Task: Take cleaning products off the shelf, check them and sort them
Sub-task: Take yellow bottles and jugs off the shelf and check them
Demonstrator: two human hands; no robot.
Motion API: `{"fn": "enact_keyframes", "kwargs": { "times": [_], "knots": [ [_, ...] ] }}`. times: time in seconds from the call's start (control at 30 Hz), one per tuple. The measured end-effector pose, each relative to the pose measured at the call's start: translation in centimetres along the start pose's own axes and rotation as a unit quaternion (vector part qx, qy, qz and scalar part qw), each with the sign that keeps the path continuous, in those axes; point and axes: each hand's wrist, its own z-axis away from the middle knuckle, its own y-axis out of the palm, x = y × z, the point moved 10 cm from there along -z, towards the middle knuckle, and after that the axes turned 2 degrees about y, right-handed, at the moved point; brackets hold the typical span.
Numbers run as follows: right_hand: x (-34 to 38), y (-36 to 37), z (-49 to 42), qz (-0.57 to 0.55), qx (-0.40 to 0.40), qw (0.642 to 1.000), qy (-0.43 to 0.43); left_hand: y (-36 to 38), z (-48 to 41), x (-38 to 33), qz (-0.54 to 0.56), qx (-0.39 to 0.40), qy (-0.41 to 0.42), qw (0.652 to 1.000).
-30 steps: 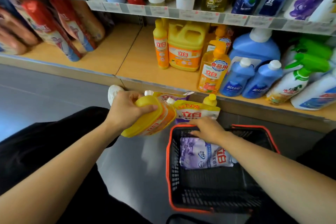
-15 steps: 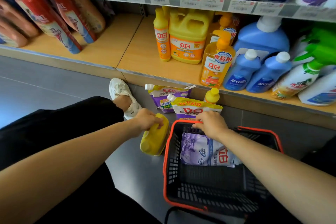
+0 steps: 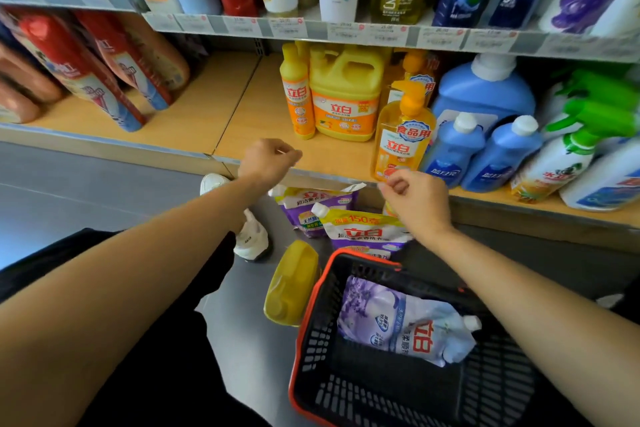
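Both up at the bottom shelf (image 3: 194,114) now. Left hand (image 3: 268,158): hovers over the shelf's front edge, fingers loosely curled, holding nothing. Right hand (image 3: 412,198): same loose curl, nothing in it, fingertips just beside the base of the orange pump bottle (image 3: 401,139) (touching or not, can't tell). Down on the floor (image 3: 69,191): yellow bottle (image 3: 291,282) on its side, right against the basket (image 3: 308,322) w/ the red rim. Inside the basket: purple pouch (image 3: 405,326), lying flat, spout to the right. Btwn basket and shelf base: white-topped pouch (image 3: 311,208) and yellow-topped pouch (image 3: 363,230), both upright. Further back on the shelf: slim orange bottle (image 3: 298,104) touching big yellow jug (image 3: 344,104).
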Motion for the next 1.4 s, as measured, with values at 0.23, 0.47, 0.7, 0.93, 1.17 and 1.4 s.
{"fn": "enact_keyframes", "kwargs": {
  "times": [0.23,0.47,0.7,0.93,1.17,1.4],
  "knots": [
    [2.1,-6.4,-5.9,-0.020,-0.165,0.986,-0.031,-3.1,-8.4,-1.7,0.131,-0.112,-0.009,0.985],
    [1.9,-4.8,-7.6,0.014,-0.121,0.989,-0.081,-0.7,-12.6,-5.3,0.240,-0.002,0.103,0.965],
    [1.7,-4.9,-7.5,0.032,-0.126,0.987,-0.097,-1.5,-10.2,-5.6,0.025,-0.083,0.155,0.984],
    [1.1,-4.7,-7.8,-0.008,-0.049,0.996,-0.075,-3.7,-3.0,-10.6,-0.046,-0.057,0.270,0.960],
    [3.0,-5.6,-6.1,-0.089,0.090,0.991,-0.046,-4.8,4.1,-15.8,0.107,0.059,0.264,0.957],
    [7.6,-5.6,1.4,-0.263,0.164,0.951,-0.012,-2.6,9.2,-20.0,0.265,0.151,0.244,0.921]
  ]
}}
